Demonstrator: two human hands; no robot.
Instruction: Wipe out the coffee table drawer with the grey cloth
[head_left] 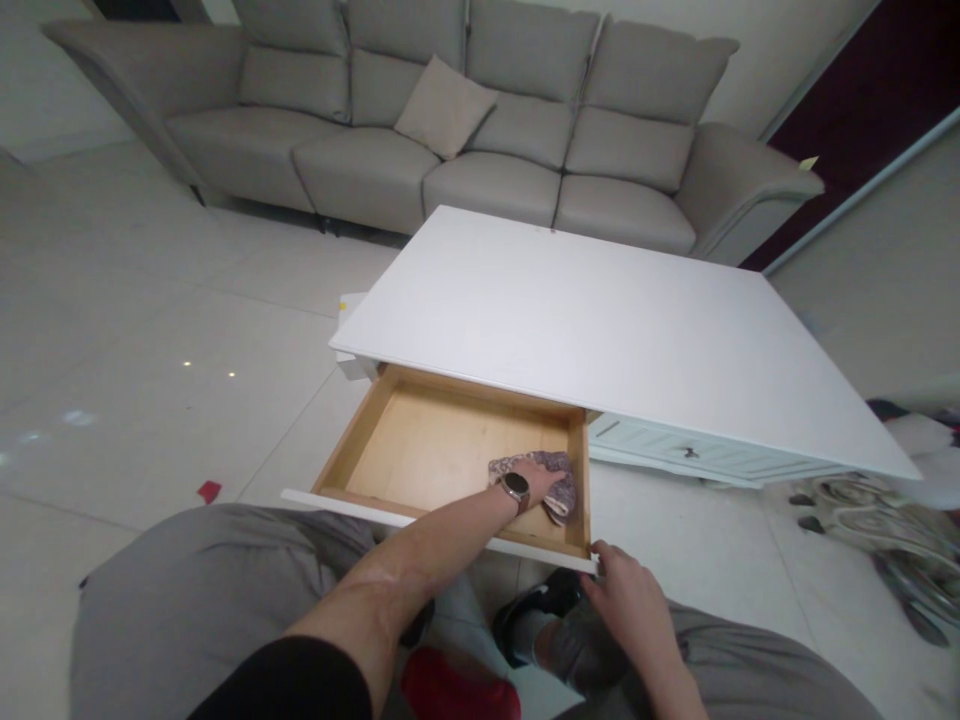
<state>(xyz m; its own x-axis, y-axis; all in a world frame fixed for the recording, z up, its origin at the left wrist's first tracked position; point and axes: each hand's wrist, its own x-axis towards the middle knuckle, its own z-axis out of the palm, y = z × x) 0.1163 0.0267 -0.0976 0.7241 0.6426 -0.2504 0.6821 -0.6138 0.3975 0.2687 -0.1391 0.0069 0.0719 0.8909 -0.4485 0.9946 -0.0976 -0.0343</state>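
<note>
My left hand (pixel 538 474), with a watch (pixel 516 485) on its wrist, reaches into a pulled-out drawer (pixel 435 430). It presses a crumpled, patterned cloth (pixel 556 508) against the drawer's bottom near the right wall. The fingers rest over the cloth and are partly lost against it. My right hand (pixel 622 590) grips the right end of the drawer's white front, its fingertips at the corner. The drawer has bare wooden walls and slides out from under a white coffee table (pixel 600 310).
A second drawer front with a small knob (pixel 690 453) is closed to the right. Behind the table stands a grey sofa (pixel 495 190) with a cushion (pixel 444 108). A red scrap (pixel 209 491) lies on the tiled floor; shoes and bundled things (pixel 885 510) sit at right.
</note>
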